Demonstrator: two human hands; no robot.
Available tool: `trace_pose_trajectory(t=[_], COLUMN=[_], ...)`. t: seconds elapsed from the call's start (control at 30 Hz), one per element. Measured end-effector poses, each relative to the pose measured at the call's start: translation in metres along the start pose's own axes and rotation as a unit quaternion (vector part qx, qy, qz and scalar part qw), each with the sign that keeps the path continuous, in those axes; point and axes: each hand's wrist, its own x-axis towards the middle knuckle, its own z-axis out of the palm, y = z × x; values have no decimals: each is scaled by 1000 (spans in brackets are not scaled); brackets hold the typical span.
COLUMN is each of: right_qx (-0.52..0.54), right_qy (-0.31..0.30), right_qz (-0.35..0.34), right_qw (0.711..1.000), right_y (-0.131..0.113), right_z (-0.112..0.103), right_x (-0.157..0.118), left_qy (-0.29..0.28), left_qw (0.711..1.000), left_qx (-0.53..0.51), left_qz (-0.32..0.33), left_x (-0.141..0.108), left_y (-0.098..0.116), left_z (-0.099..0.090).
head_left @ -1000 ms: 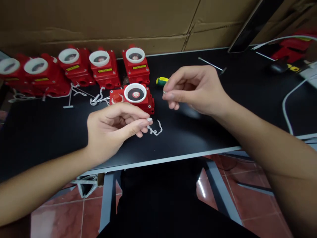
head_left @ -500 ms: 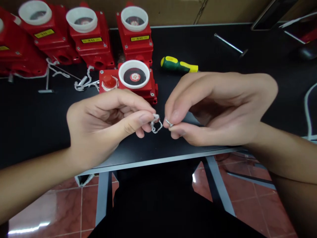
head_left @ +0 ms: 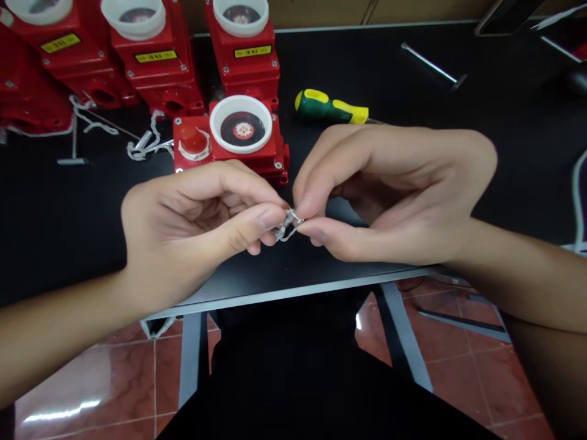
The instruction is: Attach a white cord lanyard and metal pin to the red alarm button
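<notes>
My left hand pinches a thin white cord between thumb and forefinger; the cord hangs in a small loop below the fingertips. My right hand is closed on a small silver screw, held at the tips of thumb and forefinger. The screw meets the cord loop between the two hands; whether it passes through the loop I cannot tell. Just behind my hands lies a red box with a white-ringed round window and a red button.
Several more red boxes stand at the back left, with white cords and small metal hammers by them. A green and yellow screwdriver lies behind my right hand. Another metal hammer is farther back on the black table.
My right hand has moved left, bringing the screw from a short gap away up to the cord loop. The left hand stays nearly in place. The view has shifted slightly.
</notes>
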Motion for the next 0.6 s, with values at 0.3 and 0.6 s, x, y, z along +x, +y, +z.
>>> trace_pose_trajectory(t=[0.3,0.6], right_qx=[63,80], right_qy=[52,39], right_qz=[-42,-10], right_qw=[996,996], right_y=[0,-2], right_z=[4,3], right_x=[-5,-7], left_qy=[-7,-16], left_qw=[1000,999], left_qx=[-6,41], left_qz=[-15,-17], left_x=[-3,-7], left_y=[-1,1], left_z=[-2,-2])
